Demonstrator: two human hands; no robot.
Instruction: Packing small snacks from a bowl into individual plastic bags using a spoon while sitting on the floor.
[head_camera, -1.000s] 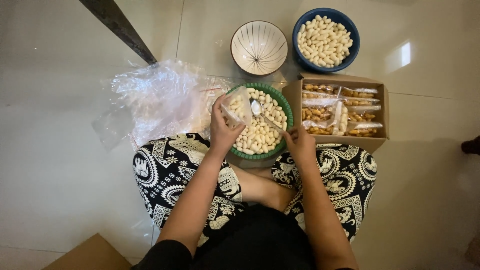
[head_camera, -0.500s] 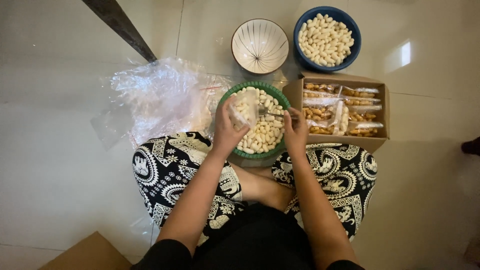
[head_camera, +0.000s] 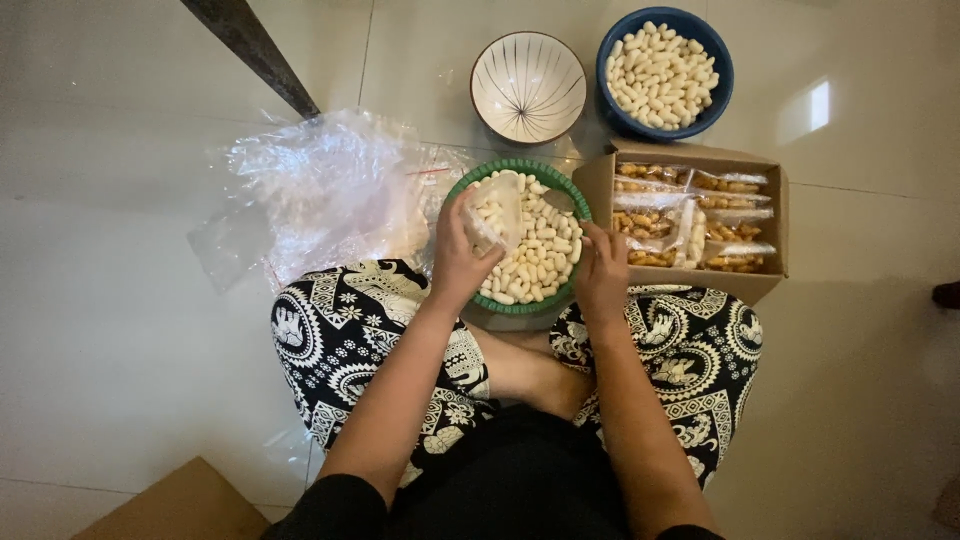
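From the head camera, looking straight down: the person sits cross-legged on the pale glossy tiled floor (head_camera: 120, 330), knees in black-and-white patterned trousers (head_camera: 340, 330), and right in front of them sits the round green-rimmed plastic basket (head_camera: 575, 205) heaped with pale oblong white pieces (head_camera: 545, 255).

The left hand (head_camera: 458, 262) is up over the left half of that green basket, fingers closed around a small clear plastic pouch (head_camera: 495, 212) already partly filled with the same white pieces, its mouth tipped toward the middle of the basket. The right hand (head_camera: 603, 270) hovers at the basket's right rim, fingers pinched on the handle of a small metal spoon (head_camera: 562, 203) whose bowl lies just beside the pouch. The hands are apart, each gripping its own item.

Left of the basket, a crumpled heap of clear plastic bags (head_camera: 320, 195) spreads across the floor, thin red lines showing on a few. Right of the basket, touching its rim, is an open brown cardboard box (head_camera: 770, 235) packed with small clear sealed packets of golden-brown snack pieces (head_camera: 728, 222), laid in rows. Beyond the basket stands an empty white ceramic bowl with dark radiating lines (head_camera: 528, 86), and just right of it a blue bowl full of white pieces (head_camera: 664, 72). A dark slanted table leg (head_camera: 255, 50) runs beyond the bags, and a brown cardboard corner (head_camera: 180, 505) shows behind the person's left knee.
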